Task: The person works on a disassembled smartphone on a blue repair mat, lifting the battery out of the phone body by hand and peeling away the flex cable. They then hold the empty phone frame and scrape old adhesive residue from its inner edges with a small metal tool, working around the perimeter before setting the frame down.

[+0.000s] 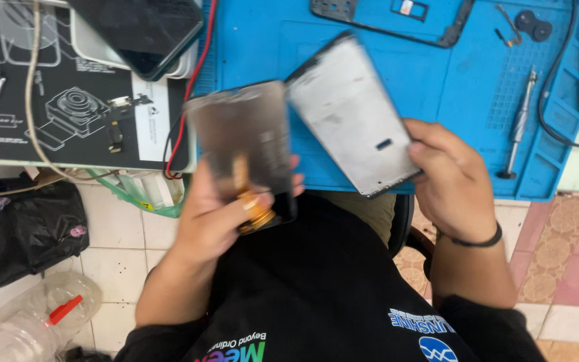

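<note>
Left hand [219, 214] fingers clasped around a blurred dark display panel [246, 144] with orange flex cable [256, 208], right hand [450, 177] at three o'clock pinching a grey metal phone frame [353, 114], panels touching, blue work mat [477, 87] at twelve o'clock

A dark display panel [246, 141] with an orange flex cable, tilted, held on the left; beside it, a silvery metal-backed phone frame [351, 114], angled, on the right, corners nearly touching

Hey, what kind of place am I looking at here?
Most likely a phone repair bench. The left hand holds a loose screen panel, the right hand a phone frame, above a blue work mat with a screwdriver.
</note>
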